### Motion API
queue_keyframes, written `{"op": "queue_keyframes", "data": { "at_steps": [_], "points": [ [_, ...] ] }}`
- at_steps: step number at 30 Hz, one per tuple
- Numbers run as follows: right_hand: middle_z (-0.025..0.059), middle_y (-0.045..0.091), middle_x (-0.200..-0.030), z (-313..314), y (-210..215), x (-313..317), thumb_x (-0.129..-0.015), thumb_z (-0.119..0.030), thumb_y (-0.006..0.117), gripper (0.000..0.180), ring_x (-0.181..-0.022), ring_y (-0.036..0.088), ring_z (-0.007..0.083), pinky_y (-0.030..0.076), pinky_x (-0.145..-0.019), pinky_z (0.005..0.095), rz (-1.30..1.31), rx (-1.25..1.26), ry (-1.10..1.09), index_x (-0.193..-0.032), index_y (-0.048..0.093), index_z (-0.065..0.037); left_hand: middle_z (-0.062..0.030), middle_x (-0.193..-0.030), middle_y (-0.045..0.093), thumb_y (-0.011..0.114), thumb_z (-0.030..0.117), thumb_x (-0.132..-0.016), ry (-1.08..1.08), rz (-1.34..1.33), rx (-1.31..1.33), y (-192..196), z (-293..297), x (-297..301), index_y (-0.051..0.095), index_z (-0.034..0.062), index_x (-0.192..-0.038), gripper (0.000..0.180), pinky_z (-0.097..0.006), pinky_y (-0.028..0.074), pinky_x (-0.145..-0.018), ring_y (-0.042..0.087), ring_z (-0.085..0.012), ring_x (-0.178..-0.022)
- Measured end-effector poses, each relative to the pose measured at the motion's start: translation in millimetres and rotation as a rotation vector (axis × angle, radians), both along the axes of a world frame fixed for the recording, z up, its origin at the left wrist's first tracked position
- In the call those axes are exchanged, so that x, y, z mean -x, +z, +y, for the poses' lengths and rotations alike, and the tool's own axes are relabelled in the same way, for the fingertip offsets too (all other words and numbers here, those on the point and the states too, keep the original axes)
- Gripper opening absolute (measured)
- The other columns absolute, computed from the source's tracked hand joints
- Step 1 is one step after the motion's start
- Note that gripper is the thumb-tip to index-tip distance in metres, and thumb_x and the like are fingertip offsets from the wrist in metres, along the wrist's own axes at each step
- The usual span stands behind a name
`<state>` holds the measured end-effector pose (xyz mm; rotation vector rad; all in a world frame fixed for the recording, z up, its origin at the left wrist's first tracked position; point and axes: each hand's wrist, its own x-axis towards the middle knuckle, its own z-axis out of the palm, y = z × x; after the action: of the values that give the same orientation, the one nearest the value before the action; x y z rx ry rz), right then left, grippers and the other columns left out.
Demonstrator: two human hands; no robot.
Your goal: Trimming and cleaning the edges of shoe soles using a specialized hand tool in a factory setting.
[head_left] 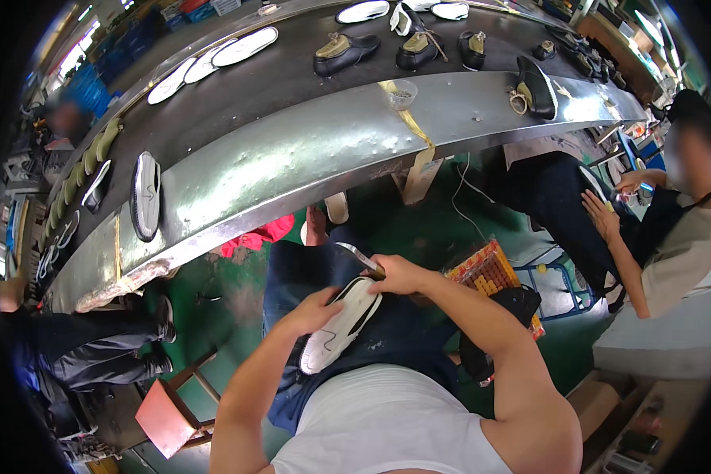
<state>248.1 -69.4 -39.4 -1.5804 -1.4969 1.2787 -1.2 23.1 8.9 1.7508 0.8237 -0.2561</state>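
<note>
Head view, centre of frame: left hand [314, 310] grasps a light, bendy-looking white shoe sole [341, 325] by its edge, while right hand [399, 275] is clenched around a knife [359, 256].

On the person's lap a shoe sole [341, 325] sits between the left hand [312, 312] and the right hand [399, 276] with its knife [359, 257], conveyor belt [292, 150] out front carrying shoes [344, 51], co-worker [671, 229] off right.

Cardboard boxes [608, 403], brown and open-topped, on the floor at lower right. Blue crates [95, 87] stacked at far upper left, blurred. No labels, signs or screens clear enough to tell.
</note>
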Motion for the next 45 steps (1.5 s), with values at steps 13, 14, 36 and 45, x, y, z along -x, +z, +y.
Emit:
{"op": "queue_keyframes", "data": {
  "at_steps": [13,14,36,45],
  "points": [
    [0.0088,0.068,-0.093,-48.1,87.4,11.3,-0.091,-0.014,0.062,0.027,-0.084,0.065,0.0147,0.051,-0.076,0.0285,0.377,0.088,-0.254,-0.114,0.058,0.000,-0.0111,-0.132,0.055,0.069,0.021,-0.094,0.548,-0.689,0.207,7.3,19.2,-6.1,0.041,0.0090,-0.148,0.062,-0.033,0.041,-0.104,0.053,-0.0181,-0.118],
    [0.0078,0.069,-0.091,-58.6,93.4,20.9,-0.092,-0.015,0.062,0.027,-0.081,0.065,0.0151,0.051,-0.074,0.0284,0.291,0.174,-0.255,-0.115,0.058,0.000,-0.0111,-0.132,0.055,0.069,0.021,-0.094,0.590,-0.652,0.186,21.0,12.5,5.1,0.041,0.0090,-0.148,0.062,-0.033,0.041,-0.104,0.053,-0.0181,-0.118],
    [0.0094,0.064,-0.094,-22.9,142.4,87.2,-0.097,-0.013,0.053,0.024,-0.078,0.064,0.0178,0.052,-0.067,0.0296,-0.039,0.212,0.199,-0.113,0.057,0.004,-0.0102,-0.128,0.055,0.050,0.033,-0.104,0.487,-0.498,-0.050,30.6,1.1,65.2,0.032,0.0150,-0.148,0.051,-0.033,0.039,-0.105,0.050,-0.0192,-0.120],
    [0.0122,0.067,-0.102,-20.6,114.0,83.3,-0.097,-0.014,0.053,0.023,-0.079,0.065,0.0184,0.050,-0.064,0.0278,0.493,0.459,0.034,-0.113,0.058,0.002,-0.0158,-0.133,0.051,0.049,0.032,-0.104,0.417,-0.493,0.017,21.5,11.9,63.5,0.025,0.0099,-0.150,0.057,-0.034,0.036,-0.108,0.047,-0.0227,-0.124]
  ]
}}
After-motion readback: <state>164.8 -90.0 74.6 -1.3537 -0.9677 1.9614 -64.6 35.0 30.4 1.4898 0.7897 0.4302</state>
